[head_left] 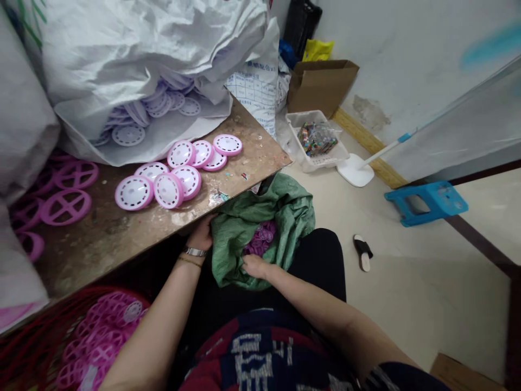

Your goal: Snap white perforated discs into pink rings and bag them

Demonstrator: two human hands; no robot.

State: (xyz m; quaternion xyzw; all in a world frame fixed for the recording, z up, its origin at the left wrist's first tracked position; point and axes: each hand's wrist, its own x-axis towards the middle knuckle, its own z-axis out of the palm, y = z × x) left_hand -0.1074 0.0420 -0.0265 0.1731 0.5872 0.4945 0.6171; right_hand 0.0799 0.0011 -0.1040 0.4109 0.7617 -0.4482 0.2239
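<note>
From the head view, I am looking down at a green bag (pixel 260 214) that is sitting in my lap, just under the near edge of the table (pixel 122 231). Its mouth is gaping open, and small purple pieces (pixel 262 239) are showing inside.

My left hand (pixel 201 234) is pressing against the bag's left rim, right below the table edge. The fingers are disappearing behind the fabric, so I cannot tell how far they are closing or whether they are gripping anything.

My right hand (pixel 254 266) is lying on the bag's near rim with the fingers curling tightly into the green cloth, bunching a fold of it just beside the purple pieces.

On the table, pink-and-white discs (pixel 169 179) are lying in an overlapping cluster, and more are spilling from a big white sack (pixel 142 54) behind them. Pink spoked rings (pixel 67 206) are resting at the table's left end. A red mesh bag (pixel 36 336) of pink parts is sitting below at my left. On the floor to the right, a white basket (pixel 299 157), a blue stool (pixel 427 201) and a sandal (pixel 362 252) are lying well apart.
</note>
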